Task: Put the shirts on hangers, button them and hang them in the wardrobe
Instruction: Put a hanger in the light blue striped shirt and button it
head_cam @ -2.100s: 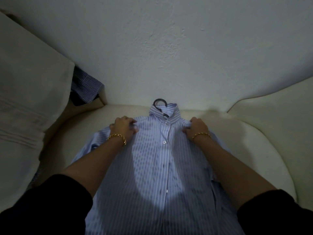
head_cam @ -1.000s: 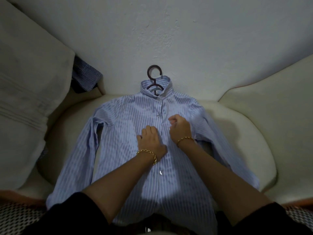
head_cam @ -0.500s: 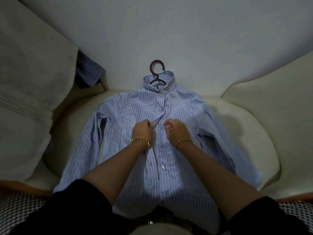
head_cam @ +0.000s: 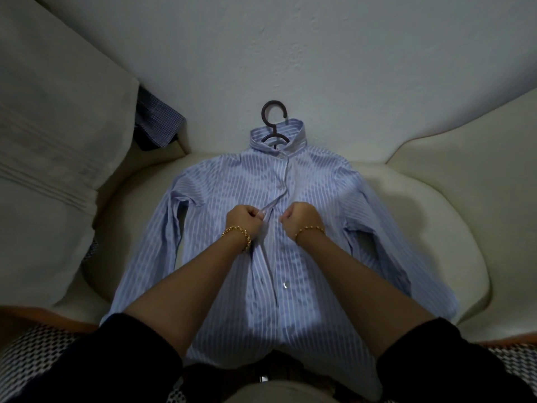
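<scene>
A light blue striped shirt (head_cam: 313,199) lies face up on a cream cushion, sleeves spread to both sides. A dark hanger (head_cam: 273,123) sits inside it, its hook sticking out past the collar toward the wall. My left hand (head_cam: 247,221) pinches the left edge of the front placket at chest height. My right hand (head_cam: 300,221) pinches the right edge just beside it. The two front edges are slightly apart between my hands. One white button (head_cam: 285,284) shows lower down the front.
The cream seat cushion (head_cam: 436,228) is bounded by a white wall (head_cam: 290,53) behind, a padded arm (head_cam: 479,146) at right and a pale cushion (head_cam: 52,141) at left. A dark blue checked shirt (head_cam: 158,123) is wedged beside the left cushion.
My hands left the shirt's shoulders, came down to the chest and took hold of the two front edges. The view has pulled back a little, and the hanger hook shows more fully.
</scene>
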